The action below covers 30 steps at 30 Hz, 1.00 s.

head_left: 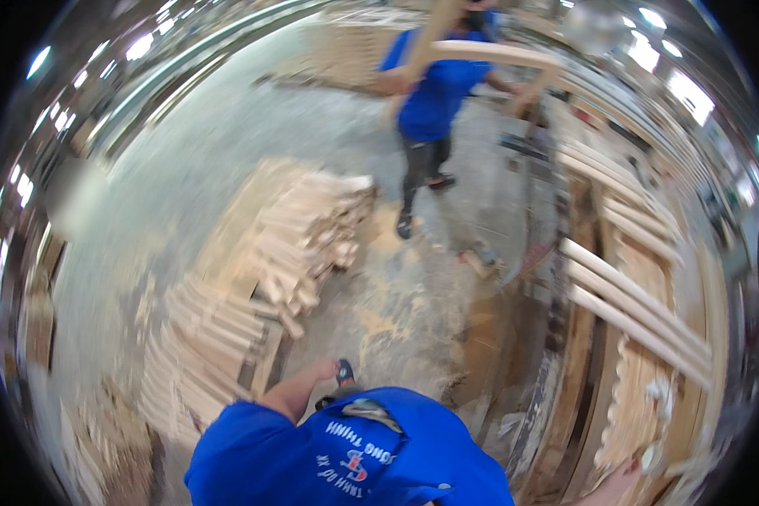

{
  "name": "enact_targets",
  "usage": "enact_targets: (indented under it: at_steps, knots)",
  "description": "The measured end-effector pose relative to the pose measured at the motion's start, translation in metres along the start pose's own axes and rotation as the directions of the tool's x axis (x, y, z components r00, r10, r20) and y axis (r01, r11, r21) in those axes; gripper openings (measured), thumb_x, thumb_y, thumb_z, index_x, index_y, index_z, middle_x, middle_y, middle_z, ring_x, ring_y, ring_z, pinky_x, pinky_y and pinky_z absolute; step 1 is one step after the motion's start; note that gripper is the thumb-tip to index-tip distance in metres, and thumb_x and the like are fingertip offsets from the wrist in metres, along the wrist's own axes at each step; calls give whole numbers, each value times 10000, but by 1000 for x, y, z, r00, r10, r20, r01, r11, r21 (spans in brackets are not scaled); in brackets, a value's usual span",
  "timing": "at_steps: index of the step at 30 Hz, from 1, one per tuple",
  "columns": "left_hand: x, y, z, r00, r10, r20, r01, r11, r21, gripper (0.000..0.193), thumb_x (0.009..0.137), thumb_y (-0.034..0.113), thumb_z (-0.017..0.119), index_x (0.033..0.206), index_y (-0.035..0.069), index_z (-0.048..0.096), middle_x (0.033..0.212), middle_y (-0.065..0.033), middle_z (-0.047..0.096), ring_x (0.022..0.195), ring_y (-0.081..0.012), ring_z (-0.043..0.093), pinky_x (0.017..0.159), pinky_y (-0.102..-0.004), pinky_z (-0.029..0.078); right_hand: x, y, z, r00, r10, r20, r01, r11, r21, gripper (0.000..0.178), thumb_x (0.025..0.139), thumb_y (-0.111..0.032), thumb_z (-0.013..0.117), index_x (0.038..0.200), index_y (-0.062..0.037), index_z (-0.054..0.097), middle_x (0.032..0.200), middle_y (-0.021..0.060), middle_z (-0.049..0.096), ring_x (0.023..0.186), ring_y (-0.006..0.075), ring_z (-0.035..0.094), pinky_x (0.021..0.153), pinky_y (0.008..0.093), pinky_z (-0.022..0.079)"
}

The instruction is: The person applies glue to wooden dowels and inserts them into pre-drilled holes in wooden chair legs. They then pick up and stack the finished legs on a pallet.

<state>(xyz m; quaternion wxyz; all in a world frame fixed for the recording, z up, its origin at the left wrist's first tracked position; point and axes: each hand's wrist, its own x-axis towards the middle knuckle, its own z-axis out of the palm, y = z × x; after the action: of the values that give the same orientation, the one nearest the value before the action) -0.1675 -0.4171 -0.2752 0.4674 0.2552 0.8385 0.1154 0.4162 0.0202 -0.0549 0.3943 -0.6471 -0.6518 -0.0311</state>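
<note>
My left hand (322, 369) hangs low beside my body, above the floor near a pile of wooden pieces. Its fingers are small and blurred, and I cannot make out anything in them. At the lower right my right hand (622, 476) reaches out by the end of a workbench, its fingers seemingly stretched out. It is nearest to a light wooden panel (628, 413) with a wavy edge and a small pale round thing (652, 458). Further along the bench lie several rounded wooden bars (641, 312) side by side.
Stacked wooden pieces (299, 240) and more wooden strips (198, 346) lie on the floor to my left. A co-worker in a blue shirt (434, 93) stands ahead, holding a wooden frame (497, 55). The long workbench (578, 363) runs along my right. Sawdust (384, 320) is scattered on the concrete floor.
</note>
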Motion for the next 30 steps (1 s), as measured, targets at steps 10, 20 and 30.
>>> enact_targets:
  at_steps: [10,20,30]
  knots:
    - [-38,-55,76,887,-123,-444,-122,867,-484,306,731,179,564,1002,57,639,982,-163,645,928,-335,606,797,-406,480,-13,-265,104,833,-513,208,274,709,650,111,837,-5,583,943,24,597,839,109,600,820,202,564,756,336,455]
    - [-170,-131,162,800,-577,-165,359,680,-640,423,738,232,575,1133,88,622,1079,-170,631,1045,-325,575,920,-399,436,-164,-451,169,-219,-755,618,158,598,786,316,843,-84,577,1142,14,544,894,106,599,782,151,546,727,286,460]
    - [-198,-219,130,794,-552,-255,165,599,-784,383,756,182,532,1113,88,631,1123,-158,621,1044,-319,580,894,-400,450,-317,-497,147,-410,-616,673,391,548,740,343,816,-176,619,1110,-5,575,876,134,631,782,194,599,701,322,474]
